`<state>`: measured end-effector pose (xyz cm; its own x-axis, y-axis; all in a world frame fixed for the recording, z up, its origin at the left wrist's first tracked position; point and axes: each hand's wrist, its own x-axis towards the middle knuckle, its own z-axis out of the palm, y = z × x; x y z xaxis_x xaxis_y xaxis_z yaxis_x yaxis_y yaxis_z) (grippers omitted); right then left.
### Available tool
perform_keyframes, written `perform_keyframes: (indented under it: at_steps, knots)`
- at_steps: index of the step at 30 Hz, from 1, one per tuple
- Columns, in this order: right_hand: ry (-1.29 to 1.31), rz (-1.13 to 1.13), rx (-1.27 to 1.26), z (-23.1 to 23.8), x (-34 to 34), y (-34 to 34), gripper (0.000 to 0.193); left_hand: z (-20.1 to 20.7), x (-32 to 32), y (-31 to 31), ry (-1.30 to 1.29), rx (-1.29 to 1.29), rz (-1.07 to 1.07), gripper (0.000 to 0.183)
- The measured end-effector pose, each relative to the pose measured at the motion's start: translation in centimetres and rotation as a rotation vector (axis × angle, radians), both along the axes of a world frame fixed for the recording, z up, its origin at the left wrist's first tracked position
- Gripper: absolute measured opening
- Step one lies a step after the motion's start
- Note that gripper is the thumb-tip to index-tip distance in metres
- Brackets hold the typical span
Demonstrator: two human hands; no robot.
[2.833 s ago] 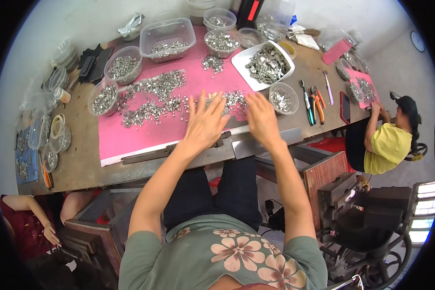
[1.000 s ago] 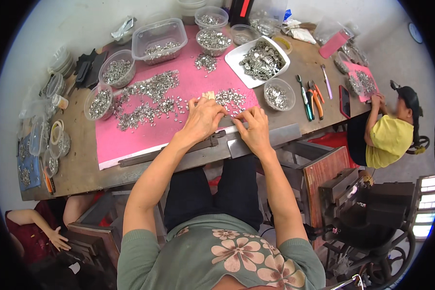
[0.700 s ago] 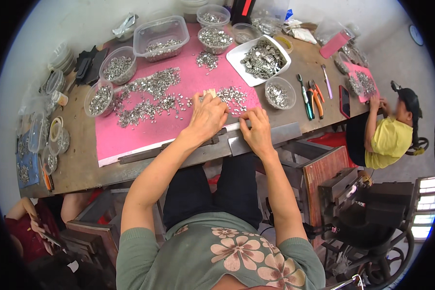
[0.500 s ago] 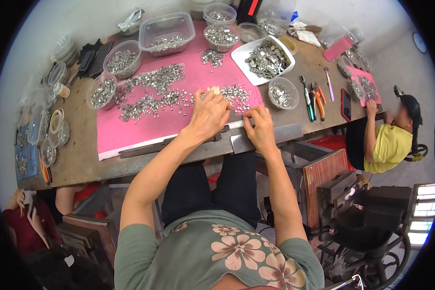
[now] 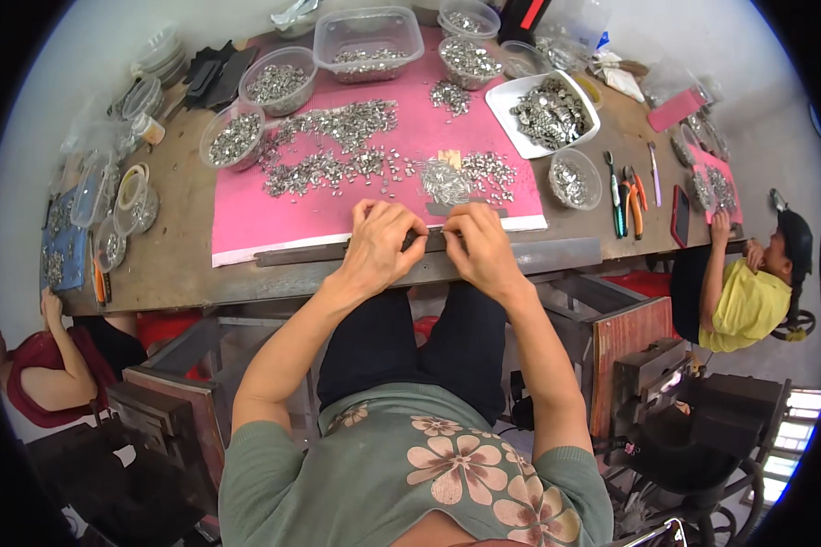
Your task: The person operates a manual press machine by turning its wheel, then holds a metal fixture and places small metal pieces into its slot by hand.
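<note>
My left hand [image 5: 380,242] and my right hand [image 5: 480,250] face each other at the front edge of the table, a short gap between them. Both have thumb and fingers pinched. Something small and dark shows at the left fingertips, but I cannot make out what either hand holds. Just beyond them, a pile of thin silver pins [image 5: 445,184] lies on a pink mat [image 5: 234,223], beside a small wooden block [image 5: 449,158]. Small metal pieces [image 5: 489,171] lie right of the pins, and more loose metal pieces [image 5: 324,173] spread to the left.
Tubs of metal parts [image 5: 279,84] line the back, with a white tray [image 5: 502,102] at the right. Pliers [image 5: 633,202], a toothbrush [image 5: 615,196] and a phone [image 5: 680,216] lie farther right. A metal strip [image 5: 556,256] runs along the front edge. Co-workers sit at both sides.
My left hand has drawn back from the loose pieces to the table edge, uncovering the pin pile. My right hand has stayed near the edge. The whole view has shifted.
</note>
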<state>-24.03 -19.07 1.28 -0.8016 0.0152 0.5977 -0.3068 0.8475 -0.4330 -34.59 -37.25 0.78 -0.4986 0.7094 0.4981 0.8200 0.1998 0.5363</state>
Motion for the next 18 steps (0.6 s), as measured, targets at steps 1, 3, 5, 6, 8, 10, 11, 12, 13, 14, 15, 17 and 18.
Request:
perform_keyframes:
  at_steps: [1,3,5,6,8,10,11,12,13,14,15,17,18]
  knots:
    - [-0.028,0.01,0.035,-0.2,0.0,-0.2,0.016,0.0,0.1,0.1,-0.001,0.002,0.0,0.012]
    - [-0.054,0.023,0.106,-0.5,0.0,-0.4,0.017,0.0,0.3,0.4,-0.003,0.008,0.003,0.013]
    - [-0.027,0.043,0.165,-0.8,-0.1,-0.8,0.018,-0.2,0.2,0.2,-0.015,0.017,-0.014,0.013]
    - [-0.054,0.043,0.196,-0.8,0.0,-0.9,0.019,-0.4,0.1,0.0,-0.026,0.021,-0.026,0.014]
    - [-0.035,0.048,0.185,-0.6,0.2,-1.0,0.019,-0.4,0.2,-0.4,-0.069,0.007,-0.042,0.01]
    - [-0.004,0.066,0.155,-0.7,0.3,-0.5,0.02,-0.4,0.3,-0.6,-0.082,0.01,-0.002,0.009]
    - [0.022,0.005,0.07,-1.0,0.4,0.4,0.018,-0.3,0.5,-0.5,-0.081,0.01,-0.001,0.009]
    - [0.045,-0.057,-0.011,-1.1,0.4,1.1,0.017,-0.4,0.8,-0.4,-0.066,0.01,0.03,0.011]
    - [0.048,-0.164,-0.036,-0.7,0.5,2.0,0.014,-0.4,1.0,-0.2,-0.052,0.01,0.059,0.013]
    - [0.013,-0.235,-0.01,-0.5,0.4,3.1,0.014,-0.5,1.1,0.1,-0.055,0.013,0.057,0.013]
    - [-0.022,-0.308,0.017,-0.2,0.4,4.2,0.013,-0.7,1.2,0.5,-0.024,0.021,0.093,0.016]
    - [-0.013,-0.323,0.063,-0.5,0.4,5.3,0.011,-0.8,1.5,0.9,0.006,0.029,0.128,0.019]
    - [-0.045,-0.322,0.11,-0.7,0.3,5.6,0.011,-0.8,1.6,1.0,0.005,0.049,0.14,0.02]
